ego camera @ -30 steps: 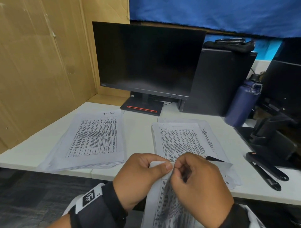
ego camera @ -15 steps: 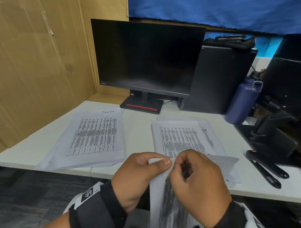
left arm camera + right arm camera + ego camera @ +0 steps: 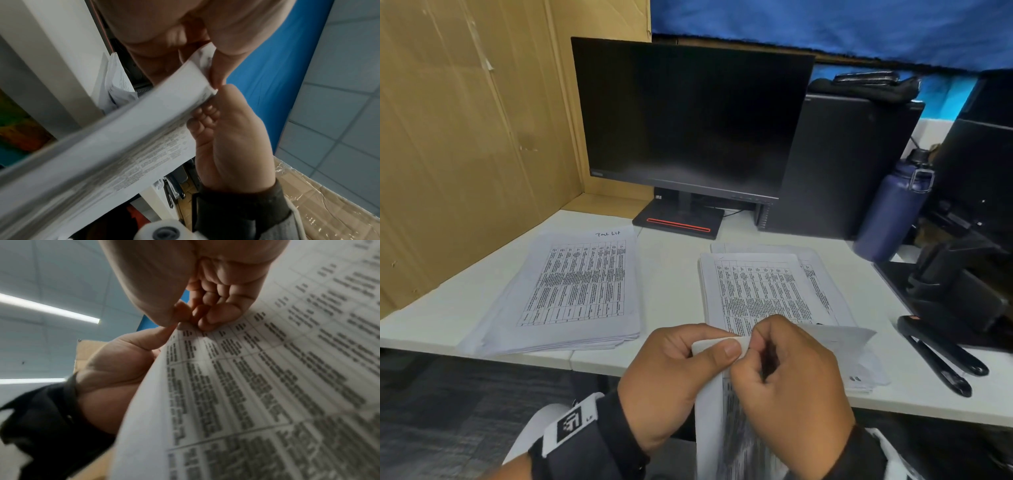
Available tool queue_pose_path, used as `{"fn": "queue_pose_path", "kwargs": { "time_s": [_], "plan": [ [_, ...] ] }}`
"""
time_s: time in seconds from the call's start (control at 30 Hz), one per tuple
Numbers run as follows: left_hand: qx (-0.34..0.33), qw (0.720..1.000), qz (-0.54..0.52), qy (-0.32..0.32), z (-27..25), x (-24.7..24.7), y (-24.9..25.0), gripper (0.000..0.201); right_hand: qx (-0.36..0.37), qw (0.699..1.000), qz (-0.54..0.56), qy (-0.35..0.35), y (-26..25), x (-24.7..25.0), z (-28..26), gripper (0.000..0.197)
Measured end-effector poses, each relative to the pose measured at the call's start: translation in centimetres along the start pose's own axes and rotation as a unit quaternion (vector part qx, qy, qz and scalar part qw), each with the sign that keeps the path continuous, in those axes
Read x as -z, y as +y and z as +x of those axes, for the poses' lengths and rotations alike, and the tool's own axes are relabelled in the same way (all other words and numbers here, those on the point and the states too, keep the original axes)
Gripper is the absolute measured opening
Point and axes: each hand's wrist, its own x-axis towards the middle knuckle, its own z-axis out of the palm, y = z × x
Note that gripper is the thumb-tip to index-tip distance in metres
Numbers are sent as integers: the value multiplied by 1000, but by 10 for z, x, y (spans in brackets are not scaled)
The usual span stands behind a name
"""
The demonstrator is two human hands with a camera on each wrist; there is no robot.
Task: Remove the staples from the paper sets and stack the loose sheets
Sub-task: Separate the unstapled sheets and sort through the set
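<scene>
I hold a stapled paper set [image 3: 707,411] of printed tables upright over the desk's front edge. My left hand [image 3: 726,353] pinches its top corner, thumb on the near side. My right hand [image 3: 756,349] has curled fingers and pinches the same corner, thumb tip against the left thumb. The left wrist view shows the set [image 3: 144,129] between both thumbs, and the right wrist view shows my fingertips [image 3: 205,324] on the sheet [image 3: 246,386]. No staple is visible. One paper stack [image 3: 575,287] lies on the left of the desk, another stack [image 3: 760,291] just beyond my hands.
A black long-handled tool [image 3: 941,356] lies on the white desk [image 3: 671,274] at the right. Behind stand a dark monitor [image 3: 688,120], a black computer case [image 3: 842,164] and a blue bottle [image 3: 890,212]. Cardboard [image 3: 465,137] walls the left side.
Both hands keep their pinch on the set's top corner and have barely shifted. The dark patch seen beside my right hand one second ago is out of sight.
</scene>
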Motion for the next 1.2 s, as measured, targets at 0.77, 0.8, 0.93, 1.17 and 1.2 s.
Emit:
{"fn": "queue_pose_path", "kwargs": {
  "time_s": [0.77, 0.8, 0.93, 1.17, 1.2],
  "plan": [
    [51, 997, -64, 17, 7, 7, 16, 13, 157, 987, 16, -30, 4, 15, 8, 17],
    [60, 996, -70, 9, 7, 8, 20, 6, 163, 986, 18, -33, 5, 17, 9, 16],
    [70, 995, -71, 8, 6, 6, 28, 9, 175, 984, 24, -36, 7, 22, 13, 8],
    [98, 993, -59, 21, 4, 4, 25, 6, 211, 974, -17, -80, 13, 22, 13, 8],
    [99, 993, -58, 20, 4, 4, 26, 7, 215, 973, -21, -86, 13, 23, 14, 8]
  ]
}}
